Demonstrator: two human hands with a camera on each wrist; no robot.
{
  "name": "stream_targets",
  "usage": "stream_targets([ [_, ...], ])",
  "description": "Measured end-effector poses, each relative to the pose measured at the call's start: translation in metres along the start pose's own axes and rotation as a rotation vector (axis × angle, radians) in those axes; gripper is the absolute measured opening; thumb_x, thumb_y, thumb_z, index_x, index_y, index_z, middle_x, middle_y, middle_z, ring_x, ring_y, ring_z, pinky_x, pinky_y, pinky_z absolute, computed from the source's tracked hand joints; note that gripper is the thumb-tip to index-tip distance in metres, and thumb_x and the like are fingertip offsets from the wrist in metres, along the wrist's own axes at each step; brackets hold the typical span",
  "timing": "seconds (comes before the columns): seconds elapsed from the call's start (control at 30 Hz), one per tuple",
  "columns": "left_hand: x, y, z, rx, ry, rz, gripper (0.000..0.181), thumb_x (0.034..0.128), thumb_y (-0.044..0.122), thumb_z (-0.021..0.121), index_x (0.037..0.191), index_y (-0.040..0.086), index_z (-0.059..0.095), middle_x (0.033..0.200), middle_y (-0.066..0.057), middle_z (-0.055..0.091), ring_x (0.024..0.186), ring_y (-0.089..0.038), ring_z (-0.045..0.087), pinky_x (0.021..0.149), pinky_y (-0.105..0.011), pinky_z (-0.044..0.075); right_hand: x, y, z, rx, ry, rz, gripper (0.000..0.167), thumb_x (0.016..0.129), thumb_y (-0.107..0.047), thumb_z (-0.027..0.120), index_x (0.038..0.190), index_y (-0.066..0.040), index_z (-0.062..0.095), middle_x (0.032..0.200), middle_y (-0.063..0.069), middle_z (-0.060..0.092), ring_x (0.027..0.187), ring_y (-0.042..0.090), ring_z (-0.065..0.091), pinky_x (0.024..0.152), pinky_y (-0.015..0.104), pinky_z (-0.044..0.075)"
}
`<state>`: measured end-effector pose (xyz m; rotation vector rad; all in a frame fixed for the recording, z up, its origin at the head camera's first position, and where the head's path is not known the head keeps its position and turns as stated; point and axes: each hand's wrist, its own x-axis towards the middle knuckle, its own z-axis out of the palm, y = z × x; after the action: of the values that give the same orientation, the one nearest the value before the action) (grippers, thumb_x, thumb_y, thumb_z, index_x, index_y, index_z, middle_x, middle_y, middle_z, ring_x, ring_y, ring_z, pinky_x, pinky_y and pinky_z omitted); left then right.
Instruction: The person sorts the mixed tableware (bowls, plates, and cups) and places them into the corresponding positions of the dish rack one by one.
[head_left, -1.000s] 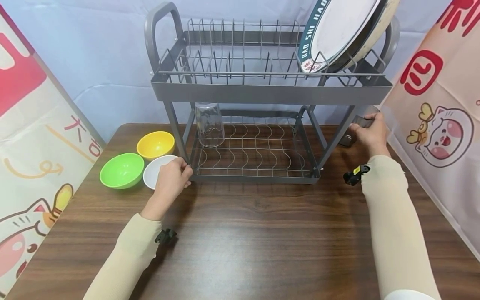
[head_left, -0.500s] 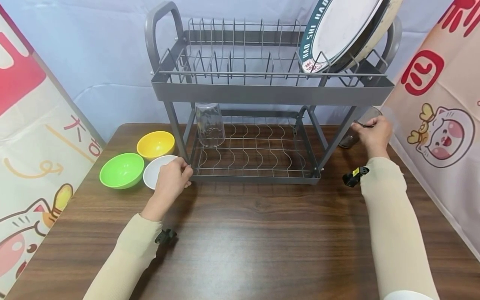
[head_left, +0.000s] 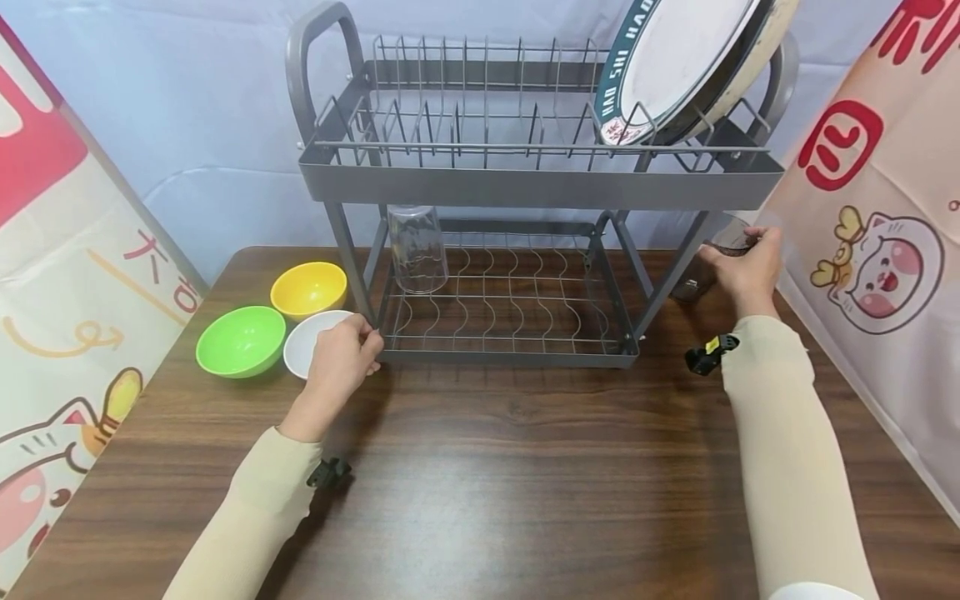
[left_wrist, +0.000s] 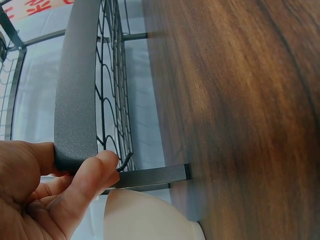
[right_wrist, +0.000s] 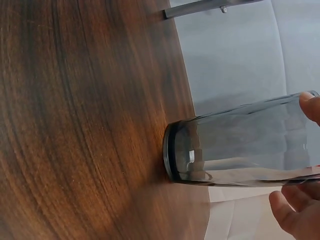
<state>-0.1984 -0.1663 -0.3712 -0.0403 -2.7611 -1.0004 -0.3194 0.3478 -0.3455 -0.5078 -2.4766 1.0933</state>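
Note:
A grey two-tier dish rack stands at the back of the table. My left hand grips the front left corner of its lower tier; in the left wrist view, thumb and fingers lie on either side of the dark bar. To the right of the rack, my right hand holds a dark see-through glass near its rim. The thumb is on one side and the fingers on the other. This glass is upright, its base on or very close to the table. A clear glass stands upside down on the lower tier.
A white bowl sits beside my left hand, with a green bowl and a yellow bowl beyond it. A large plate leans on the upper tier at the right. Printed cloth hangs at both sides.
My right hand shifts slightly right, then stays nearly in place, while the dark glass in it changes its tilt a little. My left hand keeps its grip on the rack corner.

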Motion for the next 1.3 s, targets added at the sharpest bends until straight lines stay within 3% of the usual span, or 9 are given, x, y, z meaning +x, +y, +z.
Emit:
stream_targets([
  [0.27,0.000,0.000,-0.001,-0.002,-0.010,-0.004,0.012,0.0848,0.009,0.049,0.079,0.002,0.057,0.059,-0.005,0.062,0.051,-0.014,0.063,0.045,-0.027,0.043,0.002,-0.005,-0.005,0.032,-0.049,0.059,0.096,0.078,-0.040,0.069,0.146,-0.011,0.008,0.149,0.017,0.019,0.134,0.028,0.022,0.106,0.036,0.019],
  [0.37,0.000,0.000,-0.001,0.001,-0.006,-0.001,0.012,0.0846,0.009,0.048,0.079,0.003,0.057,0.059,-0.005,0.062,0.051,-0.014,0.063,0.045,-0.027,0.043,0.004,-0.006,-0.008,0.012,-0.079,0.036,0.102,0.078,-0.041,0.068,0.148,-0.005,0.001,0.151,0.020,0.012,0.137,0.030,0.012,0.108,0.037,0.013],
  [0.5,0.000,-0.001,-0.001,0.006,0.001,0.000,0.012,0.0844,0.009,0.048,0.078,0.003,0.056,0.058,-0.004,0.062,0.051,-0.014,0.063,0.045,-0.028,0.043,0.005,-0.007,-0.009,-0.048,-0.099,-0.009,0.098,0.078,-0.043,0.067,0.142,0.008,0.014,0.141,0.031,0.023,0.130,0.040,0.023,0.106,0.042,0.019],
  [0.63,0.000,-0.001,-0.001,0.004,0.001,0.004,0.012,0.0847,0.009,0.049,0.079,0.003,0.057,0.059,-0.005,0.062,0.051,-0.014,0.063,0.045,-0.028,0.043,0.004,-0.006,-0.008,-0.067,-0.113,-0.015,0.087,0.078,-0.045,0.066,0.131,0.016,0.032,0.126,0.031,0.035,0.113,0.041,0.036,0.099,0.046,0.029],
  [0.93,0.000,-0.002,0.000,-0.002,0.009,0.021,0.012,0.0843,0.009,0.048,0.078,0.003,0.056,0.056,-0.004,0.061,0.049,-0.013,0.062,0.045,-0.027,0.043,-0.002,-0.004,-0.006,0.042,-0.159,0.066,0.093,0.079,-0.043,0.066,0.141,0.003,0.015,0.136,0.024,0.028,0.118,0.030,0.033,0.100,0.036,0.030],
  [1.07,0.000,-0.001,0.000,-0.004,0.002,0.011,0.012,0.0845,0.009,0.048,0.078,0.003,0.056,0.057,-0.004,0.061,0.050,-0.014,0.062,0.045,-0.027,0.043,-0.001,-0.002,-0.005,0.067,-0.140,0.056,0.090,0.078,-0.040,0.068,0.140,0.002,0.018,0.135,0.021,0.030,0.115,0.027,0.036,0.097,0.035,0.034],
  [1.3,-0.001,-0.002,-0.001,-0.009,0.005,0.000,0.012,0.0843,0.009,0.048,0.078,0.003,0.056,0.058,-0.004,0.061,0.050,-0.013,0.062,0.046,-0.028,0.044,0.024,0.016,-0.005,0.220,-0.087,0.040,0.085,0.071,-0.037,0.078,0.133,-0.005,0.030,0.125,0.013,0.038,0.108,0.021,0.043,0.091,0.027,0.038],
])
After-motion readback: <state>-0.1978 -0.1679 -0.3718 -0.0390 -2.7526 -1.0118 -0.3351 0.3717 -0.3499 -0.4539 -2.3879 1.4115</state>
